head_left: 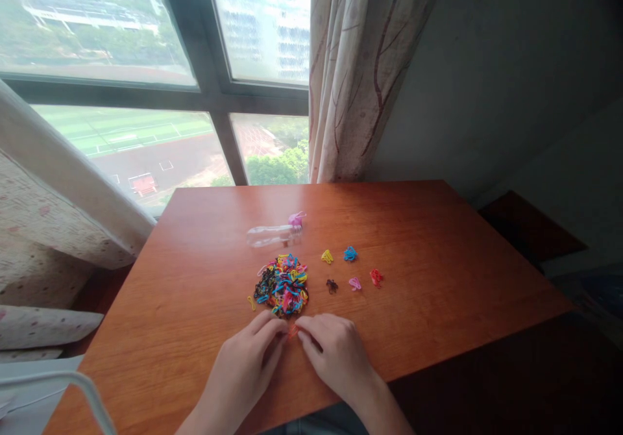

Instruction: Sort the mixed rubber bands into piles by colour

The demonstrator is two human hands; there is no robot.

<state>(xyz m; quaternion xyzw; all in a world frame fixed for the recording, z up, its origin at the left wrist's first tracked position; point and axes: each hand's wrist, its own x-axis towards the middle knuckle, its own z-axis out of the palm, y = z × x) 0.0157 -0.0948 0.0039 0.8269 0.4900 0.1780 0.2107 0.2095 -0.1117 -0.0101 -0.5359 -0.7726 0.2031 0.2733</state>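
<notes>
Between my two hands, just below a mixed pile of small colored rubber bands (282, 285), is a reddish-orange rubber band (293, 330). My left hand (250, 350) pinches it from the left with thumb and fingertips. From the other side, my right hand (335, 347) pinches it too, its fingers curled. To the right of the pile lie small separate heaps: yellow bands (327, 256), blue bands (350, 254), black bands (331, 285), pink bands (355, 284) and red bands (376, 278). A single yellow band (251, 302) rests at the pile's left edge.
A clear plastic bottle (272, 235) lies on its side behind the pile, a pink cap (296, 219) near its neck. The brown wooden table (438, 247) reaches back to a window and a patterned curtain (350, 71). A white curved tube (87, 389) stands at the lower left.
</notes>
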